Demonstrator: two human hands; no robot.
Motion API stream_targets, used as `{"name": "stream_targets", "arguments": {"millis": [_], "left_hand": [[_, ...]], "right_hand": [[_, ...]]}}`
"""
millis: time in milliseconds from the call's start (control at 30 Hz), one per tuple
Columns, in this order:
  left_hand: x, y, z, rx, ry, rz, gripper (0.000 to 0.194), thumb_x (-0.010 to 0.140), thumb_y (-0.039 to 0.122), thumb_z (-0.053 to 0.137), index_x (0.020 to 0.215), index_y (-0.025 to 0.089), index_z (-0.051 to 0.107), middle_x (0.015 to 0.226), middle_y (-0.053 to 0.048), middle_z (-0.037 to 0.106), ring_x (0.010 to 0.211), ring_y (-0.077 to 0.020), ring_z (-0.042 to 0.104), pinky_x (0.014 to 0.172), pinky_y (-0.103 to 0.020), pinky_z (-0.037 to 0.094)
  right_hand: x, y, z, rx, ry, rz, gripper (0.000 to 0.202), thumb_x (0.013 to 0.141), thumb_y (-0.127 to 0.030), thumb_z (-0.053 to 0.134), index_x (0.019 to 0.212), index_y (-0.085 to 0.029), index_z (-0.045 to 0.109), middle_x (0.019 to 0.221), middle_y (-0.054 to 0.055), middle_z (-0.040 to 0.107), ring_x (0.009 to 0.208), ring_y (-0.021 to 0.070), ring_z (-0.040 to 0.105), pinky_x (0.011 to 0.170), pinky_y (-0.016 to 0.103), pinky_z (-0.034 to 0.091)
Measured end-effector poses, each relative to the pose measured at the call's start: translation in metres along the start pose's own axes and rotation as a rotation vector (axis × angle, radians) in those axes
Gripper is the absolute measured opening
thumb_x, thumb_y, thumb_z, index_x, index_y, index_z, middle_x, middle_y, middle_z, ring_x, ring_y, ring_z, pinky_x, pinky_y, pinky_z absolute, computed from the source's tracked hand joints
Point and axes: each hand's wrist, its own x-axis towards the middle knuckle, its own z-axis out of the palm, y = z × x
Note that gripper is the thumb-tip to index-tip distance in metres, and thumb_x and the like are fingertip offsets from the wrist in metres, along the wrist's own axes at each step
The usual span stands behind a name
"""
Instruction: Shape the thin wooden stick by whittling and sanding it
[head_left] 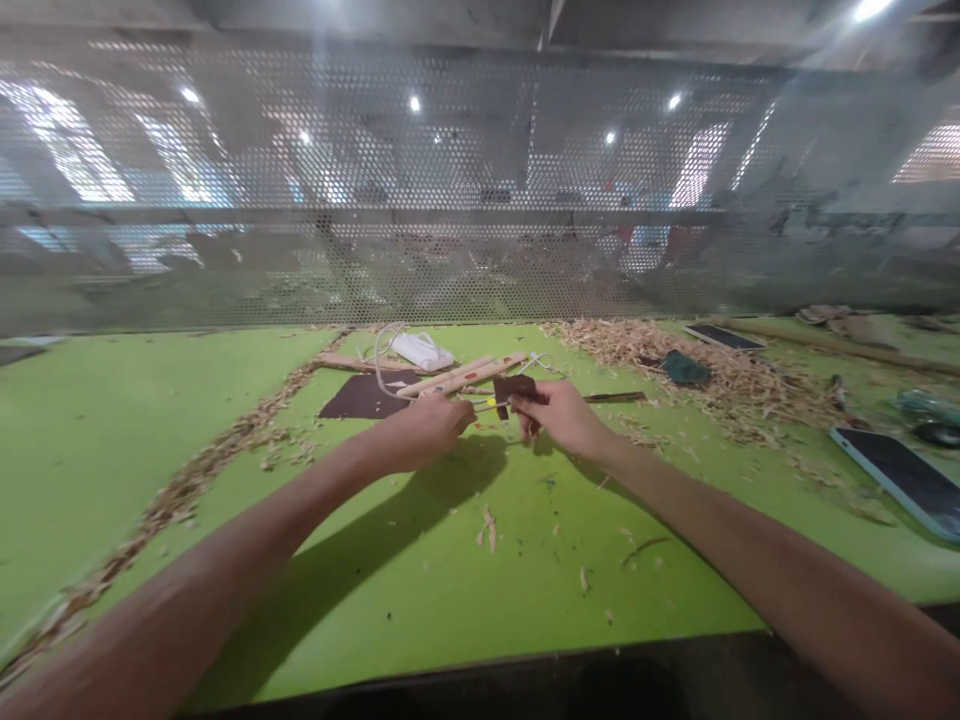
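Both my arms reach out over a green table [112, 440]. My left hand [427, 430] is closed on one end of a thin stick [487, 405] held just above the surface. My right hand [562, 415] pinches a small dark brown piece, likely sandpaper [516, 390], wrapped around the stick's other end. The two hands are close together, a few centimetres apart. Just behind them lie two pale wooden sticks [472, 375] and a larger dark sheet [364, 397].
Wood shavings [720, 375] pile up at the right and trail along the left. A white folded cloth with a cord [421, 350], a dark tool [615, 397], a green object [686, 370] and two phones [904, 475] lie around. A perforated metal screen [480, 200] closes the far edge.
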Motion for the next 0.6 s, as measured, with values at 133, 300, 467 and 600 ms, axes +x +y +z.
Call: {"name": "stream_targets", "arguments": {"millis": [133,300,467,600], "left_hand": [[0.005,-0.018,0.005,-0.169,0.023,0.025,0.026,0.098,0.02,0.042,0.075,0.02,0.054,0.078,-0.008,0.065,0.067,-0.0195,0.056,0.063,-0.031,0.036],[0.005,-0.019,0.008,-0.271,-0.007,0.031,0.027,0.098,0.028,0.041,0.075,0.02,0.053,0.074,-0.006,0.061,0.066,-0.0196,0.052,0.062,-0.031,0.034],[0.003,-0.018,0.01,-0.306,-0.024,0.041,0.031,0.099,0.036,0.043,0.073,0.021,0.053,0.07,-0.004,0.058,0.064,-0.0193,0.051,0.062,-0.031,0.035],[0.003,-0.023,0.01,-0.293,-0.022,0.055,0.033,0.101,0.037,0.042,0.074,0.021,0.053,0.072,-0.005,0.06,0.065,-0.0193,0.052,0.062,-0.031,0.035]], "right_hand": [[0.001,-0.001,-0.002,-0.075,0.061,-0.14,0.013,0.098,-0.03,0.071,0.093,-0.018,0.072,0.074,0.004,0.07,0.057,0.0139,0.065,0.045,0.023,0.05],[-0.003,-0.004,-0.004,-0.102,-0.029,-0.107,0.021,0.093,-0.011,0.069,0.112,-0.019,0.071,0.082,0.004,0.072,0.059,0.0131,0.066,0.046,0.021,0.051],[-0.006,-0.006,-0.001,-0.095,-0.031,-0.091,0.023,0.096,-0.012,0.063,0.116,-0.02,0.069,0.078,0.002,0.072,0.05,0.0105,0.062,0.043,0.02,0.046],[-0.006,-0.008,-0.004,-0.13,-0.015,-0.097,0.008,0.098,-0.02,0.066,0.101,-0.017,0.073,0.069,0.002,0.07,0.049,0.0102,0.06,0.045,0.02,0.044]]}}
